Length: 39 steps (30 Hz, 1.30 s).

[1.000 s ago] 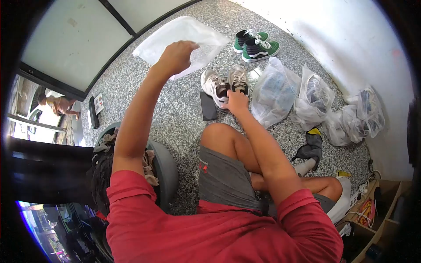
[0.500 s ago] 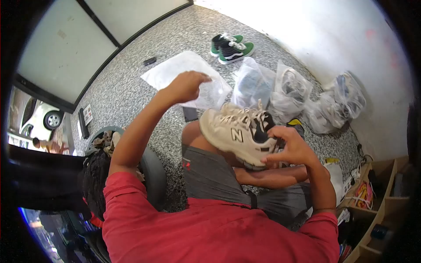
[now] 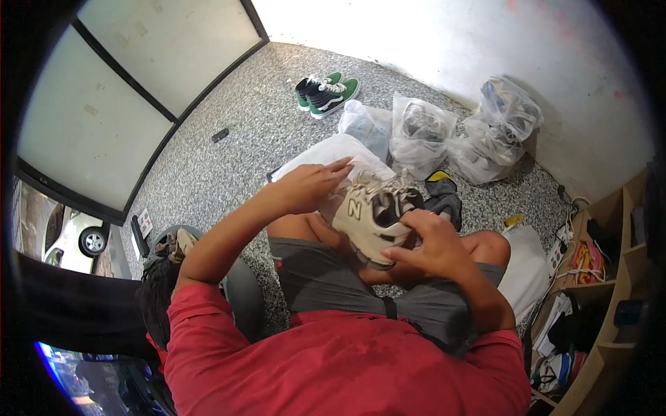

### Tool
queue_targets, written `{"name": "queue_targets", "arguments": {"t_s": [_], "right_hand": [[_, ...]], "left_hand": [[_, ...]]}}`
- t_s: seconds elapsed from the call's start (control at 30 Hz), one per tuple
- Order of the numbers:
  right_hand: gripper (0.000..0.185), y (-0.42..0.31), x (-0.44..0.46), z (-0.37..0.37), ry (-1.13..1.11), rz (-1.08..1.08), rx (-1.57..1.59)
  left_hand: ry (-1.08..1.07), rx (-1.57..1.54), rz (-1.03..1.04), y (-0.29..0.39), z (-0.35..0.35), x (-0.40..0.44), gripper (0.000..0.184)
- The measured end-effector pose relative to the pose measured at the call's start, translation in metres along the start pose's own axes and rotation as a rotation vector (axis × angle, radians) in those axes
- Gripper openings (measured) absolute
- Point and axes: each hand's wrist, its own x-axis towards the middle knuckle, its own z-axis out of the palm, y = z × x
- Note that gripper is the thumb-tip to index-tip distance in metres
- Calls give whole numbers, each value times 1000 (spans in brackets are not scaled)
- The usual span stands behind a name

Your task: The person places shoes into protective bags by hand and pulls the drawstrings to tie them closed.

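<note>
A cream sneaker with a dark N on its side is held over my lap, toe pointing away. A second shoe of the pair seems to lie against its far side. My right hand grips the heel end, thumb low near the sole and fingers by the collar. A translucent white plastic bag lies just beyond the shoes, and part of it reaches the toe end. My left hand is on that bag beside the toe, index finger stretched out and the other fingers curled on the plastic.
Green and black sneakers stand farther off. Several bagged shoes line the white wall. A grey and yellow item lies past my right hand. A grey tub is at my left, a wooden shelf at my right.
My left hand has come down and nearer the toe, drawing the bag toward the shoes. My right hand has turned the pair toward the bag. The head view has shifted.
</note>
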Motion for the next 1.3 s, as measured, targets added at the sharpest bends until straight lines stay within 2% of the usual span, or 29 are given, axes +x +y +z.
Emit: {"name": "queue_targets", "arguments": {"t_s": [0.03, 0.07, 0.17, 0.33, 0.4, 0.47, 0.5, 0.57, 0.6, 0.67, 0.7, 0.8, 0.83, 0.87, 0.93, 1.03, 1.13, 1.17, 1.27, 1.3], "right_hand": [[53, -3, -6, 3, 27, -66, -65], [53, -3, -11, 6, 50, -131, -131], [53, 3, -22, 7, 49, -112, -127], [52, 23, -39, 29, 120, -55, -131], [48, 27, -43, 47, 260, 6, -182], [47, 26, -41, 65, 293, -5, -198], [45, 25, -39, 71, 323, -22, -214], [44, 24, -37, 77, 325, -27, -224], [43, 24, -38, 78, 328, -37, -231], [43, 25, -40, 75, 348, -26, -206], [44, 26, -41, 72, 375, -14, -181], [44, 32, -48, 66, 392, 41, -162], [44, 32, -48, 64, 401, 46, -185], [44, 32, -47, 65, 394, 49, -185], [41, 32, -46, 67, 376, 54, -246], [37, 25, -43, 75, 259, 47, -363], [35, 22, -40, 83, 180, -34, -381], [35, 20, -37, 82, 161, -25, -386], [36, 39, -34, 83, 171, 42, -312], [41, 52, -33, 90, 266, 9, -278]], "left_hand": [[80, 82, 99, -3, 13, 7, 65], [78, 89, 109, 3, 16, 11, 65], [17, 67, 279, 20, 29, 21, 66], [-9, -21, 271, 38, 36, 4, 83], [3, -59, 293, 41, 34, 4, 87], [-124, -182, 133, 52, 25, 12, 92], [-125, -184, 139, 47, 36, 19, 92], [176, -31, 192, 34, 64, 31, 84], [176, -36, 188, 33, 70, 31, 84], [284, -74, -5, 39, 67, 29, 79], [271, -61, -47, 45, 65, 25, 76], [347, -82, -12, 41, 96, 1, 75], [315, -83, -32, 37, 115, -2, 83], [312, -90, -35, 37, 123, -2, 83], [422, -261, 38, 39, 136, -3, 90], [424, -372, 14, 53, 107, 4, 88], [419, -401, -13, 44, 120, 32, 78], [408, -363, -6, 42, 122, 36, 81], [354, -364, 26, 56, 116, 38, 80], [349, -364, 34, 64, 111, 37, 80]]}}
